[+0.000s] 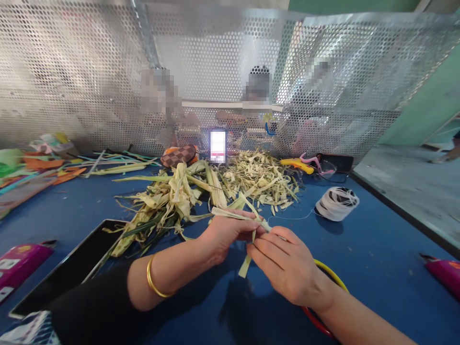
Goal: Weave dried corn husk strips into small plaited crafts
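Pale corn husk strips are pinched between my two hands above the blue table. My left hand grips them from the left, with one strip lying along its thumb and another sticking up. Close against it, my right hand has its thumb and fingers closed on the same strips, where they cross. A thin white thread runs from the fingers to a spool of white thread at the right. How the thread meets the husk is hidden by my fingers.
Behind my hands lie a heap of whole husks and a pile of husk scraps. A lit phone stands against a perforated metal screen. Yellow-handled and pink-handled tools lie back right. A dark tray-like panel is left.
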`<state>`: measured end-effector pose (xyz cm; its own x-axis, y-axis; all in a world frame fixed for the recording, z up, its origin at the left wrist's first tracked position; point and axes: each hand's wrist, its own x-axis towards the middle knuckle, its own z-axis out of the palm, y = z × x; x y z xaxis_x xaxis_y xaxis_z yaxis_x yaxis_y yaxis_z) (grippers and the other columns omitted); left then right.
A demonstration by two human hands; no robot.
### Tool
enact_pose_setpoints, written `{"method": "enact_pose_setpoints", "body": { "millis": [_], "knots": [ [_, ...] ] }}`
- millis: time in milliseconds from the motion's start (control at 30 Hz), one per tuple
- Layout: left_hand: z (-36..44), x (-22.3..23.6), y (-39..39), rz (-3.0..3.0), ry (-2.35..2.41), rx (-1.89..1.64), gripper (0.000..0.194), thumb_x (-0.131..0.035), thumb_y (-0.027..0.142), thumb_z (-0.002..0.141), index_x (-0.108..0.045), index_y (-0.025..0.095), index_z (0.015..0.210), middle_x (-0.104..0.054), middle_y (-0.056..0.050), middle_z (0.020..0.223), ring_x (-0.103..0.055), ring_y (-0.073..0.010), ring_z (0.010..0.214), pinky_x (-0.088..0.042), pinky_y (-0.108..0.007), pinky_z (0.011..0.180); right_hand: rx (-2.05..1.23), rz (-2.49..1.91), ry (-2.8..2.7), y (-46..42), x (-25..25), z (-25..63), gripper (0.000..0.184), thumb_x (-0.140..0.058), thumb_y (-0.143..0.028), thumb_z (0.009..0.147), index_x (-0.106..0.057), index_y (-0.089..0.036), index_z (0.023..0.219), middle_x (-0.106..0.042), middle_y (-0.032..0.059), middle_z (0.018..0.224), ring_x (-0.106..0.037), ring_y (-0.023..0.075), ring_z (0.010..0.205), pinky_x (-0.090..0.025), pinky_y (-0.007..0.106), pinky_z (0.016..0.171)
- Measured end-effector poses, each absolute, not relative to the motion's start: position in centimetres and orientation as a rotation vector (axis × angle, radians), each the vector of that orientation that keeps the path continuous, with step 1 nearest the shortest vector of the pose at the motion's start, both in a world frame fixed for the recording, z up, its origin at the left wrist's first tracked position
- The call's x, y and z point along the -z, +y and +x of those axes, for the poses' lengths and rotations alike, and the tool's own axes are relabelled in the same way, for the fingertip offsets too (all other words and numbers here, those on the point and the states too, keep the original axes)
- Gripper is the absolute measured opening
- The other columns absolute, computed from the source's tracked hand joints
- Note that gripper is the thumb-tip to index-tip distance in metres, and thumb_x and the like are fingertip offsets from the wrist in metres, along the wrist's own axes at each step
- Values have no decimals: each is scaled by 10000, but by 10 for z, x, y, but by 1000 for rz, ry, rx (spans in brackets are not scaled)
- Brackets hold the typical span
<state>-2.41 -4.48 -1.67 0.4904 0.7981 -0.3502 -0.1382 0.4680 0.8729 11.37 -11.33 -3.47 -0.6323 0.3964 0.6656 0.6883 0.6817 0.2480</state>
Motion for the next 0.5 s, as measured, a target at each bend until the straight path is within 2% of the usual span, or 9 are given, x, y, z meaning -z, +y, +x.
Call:
{"method": "enact_pose_setpoints", "body": {
  "millis": [133,233,367,433,500],
  "knots": [
    [-24,18,-45,943,860,-659,137,-692,118,613,-658,124,746,-672,-30,633,-608,-116,602,-478,-243,652,643,-818,-2305,-114,35,111,260,-395,-75,903,-654,-82,881,-686,84,764,-594,184,735,-409,351,777],
    [-25,17,-41,962,852,-647,151,-666,127,639,-671,123,790,-665,-23,633,-595,-103,587,-475,-229,636,593,-843,-2311,-112,34,114,243,-398,-86,911,-636,-97,956,-687,77,805,-603,179,765,-412,346,788],
    [-28,12,-33,970,853,-668,174,-642,167,659,-680,127,824,-652,-17,644,-606,-115,599,-496,-252,657,458,-1208,-1977,-107,31,125,233,-488,-252,906,-582,-147,1092,-674,101,938,-605,212,874,-434,353,795],
    [-29,10,-31,973,865,-661,178,-614,210,689,-683,122,828,-644,-21,646,-607,-120,593,-499,-256,651,299,-1424,-1865,-104,30,130,248,-510,-370,886,-609,-177,1006,-673,95,912,-604,234,861,-442,361,766],
    [-29,9,-32,993,877,-651,188,-616,263,705,-682,120,808,-626,-16,634,-593,-113,571,-492,-245,620,32,-1549,-1897,-102,30,132,233,-509,-407,879,-627,-207,862,-676,53,832,-605,218,803,-440,336,731]
  ]
}}
